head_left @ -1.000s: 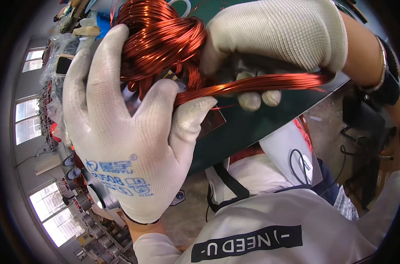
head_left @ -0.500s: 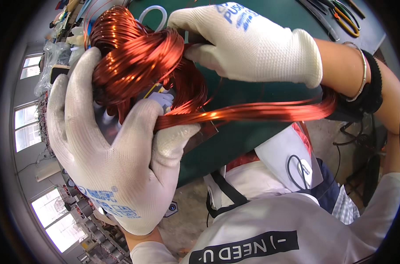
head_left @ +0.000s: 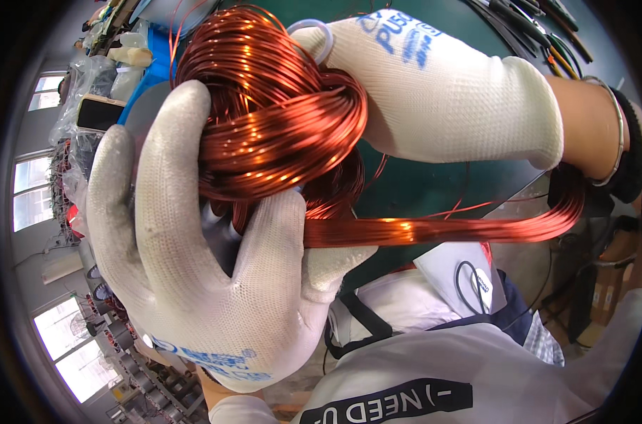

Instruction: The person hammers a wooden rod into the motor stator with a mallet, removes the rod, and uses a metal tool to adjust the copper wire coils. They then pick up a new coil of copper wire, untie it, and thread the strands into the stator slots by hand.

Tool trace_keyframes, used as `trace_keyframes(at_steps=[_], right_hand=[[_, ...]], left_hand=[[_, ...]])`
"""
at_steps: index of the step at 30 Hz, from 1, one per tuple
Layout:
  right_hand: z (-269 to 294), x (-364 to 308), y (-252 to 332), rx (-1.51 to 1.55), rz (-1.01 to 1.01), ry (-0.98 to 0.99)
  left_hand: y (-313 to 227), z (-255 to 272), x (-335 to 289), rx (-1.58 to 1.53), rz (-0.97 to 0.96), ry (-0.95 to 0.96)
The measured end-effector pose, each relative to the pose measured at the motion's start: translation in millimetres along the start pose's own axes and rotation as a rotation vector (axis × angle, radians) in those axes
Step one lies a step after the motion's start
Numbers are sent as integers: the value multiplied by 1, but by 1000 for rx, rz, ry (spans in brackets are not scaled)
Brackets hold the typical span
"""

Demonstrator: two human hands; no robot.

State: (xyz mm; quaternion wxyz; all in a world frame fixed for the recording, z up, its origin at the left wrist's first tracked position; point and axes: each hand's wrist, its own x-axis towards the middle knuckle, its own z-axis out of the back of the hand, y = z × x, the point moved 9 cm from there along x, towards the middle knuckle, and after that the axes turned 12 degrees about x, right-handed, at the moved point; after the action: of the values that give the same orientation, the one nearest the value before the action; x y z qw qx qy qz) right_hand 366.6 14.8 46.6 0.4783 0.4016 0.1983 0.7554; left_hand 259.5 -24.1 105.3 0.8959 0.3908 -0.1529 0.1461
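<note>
A thick coil of copper winding wire (head_left: pixel 271 134) fills the upper middle, its strands crossing over one another. My left hand (head_left: pixel 215 254), in a white knit glove, wraps its left and lower side, fingers up along the edge and thumb underneath. From below the coil a flat bundle of copper wire (head_left: pixel 420 231) runs right beside my left thumb and bends upward near my right wrist. My right hand (head_left: pixel 441 95), gloved alike, grips the coil's right side; its fingertips are hidden behind the strands. Beside it shows a pale tube loop (head_left: pixel 328 46).
Beneath the coil lies a green work surface (head_left: pixel 398 191). Hand tools, among them yellow-handled pliers (head_left: pixel 562 63), lie at the upper right. On the left are a phone (head_left: pixel 99 113), clear plastic bags (head_left: pixel 84 78) and a blue tray (head_left: pixel 160 63). Loose thin wires trail near the bundle.
The coil and both hands have shifted right, and the coil looks larger, nearer to me. The wire bundle sits lower. My right hand's fingers have passed farther behind the coil.
</note>
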Motion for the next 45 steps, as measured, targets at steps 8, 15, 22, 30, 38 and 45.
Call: trace_keyframes(at_steps=[8, 15, 22, 30, 38, 45], right_hand=[[6, -5, -1, -41, -146, 96], [-10, -23, -5, 218, -158, 167], [-32, -18, 1, -210, 274, 387], [-25, -10, 7, -134, 270, 500], [-11, 3, -3, 186, 493, 94], [-18, -23, 6, -326, 735, -347]], left_hand=[[-8, 5, 5, -38, -47, -11], [-3, 7, 3, -89, -7, 16], [0, 5, 0, -135, 95, 71], [-6, 13, 7, -90, 29, 64], [-5, 9, 2, 8, -32, 37], [-2, -6, -2, -306, 94, -1]])
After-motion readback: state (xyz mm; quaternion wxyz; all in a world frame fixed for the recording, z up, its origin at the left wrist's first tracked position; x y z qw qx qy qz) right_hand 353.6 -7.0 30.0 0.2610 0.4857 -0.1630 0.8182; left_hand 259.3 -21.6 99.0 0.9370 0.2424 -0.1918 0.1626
